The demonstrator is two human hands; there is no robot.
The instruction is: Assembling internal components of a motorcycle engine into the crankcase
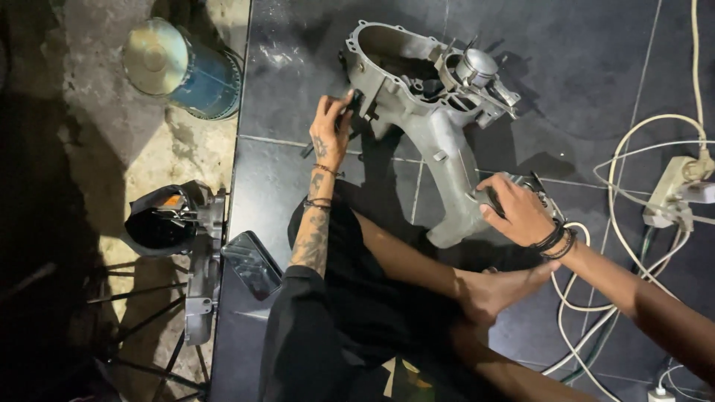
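Down on the glossy dark-tiled floor [581, 67], the left hand [331, 126] pinches a small black part against a cast grey metal engine casing [439, 141]. The right hand [518, 212] closes its grip over the casing's narrow rounded end.

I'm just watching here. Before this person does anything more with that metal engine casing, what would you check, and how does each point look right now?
1. Left hand on casing edge: ok, holding a small dark part there.
2. Right hand on the lower end: ok.
3. Casing flat on floor: ok.
4. Piston seated: cannot tell.
5. Cables clear of the right wrist: not ok, close beside it.
6. Phone out of the way: ok.
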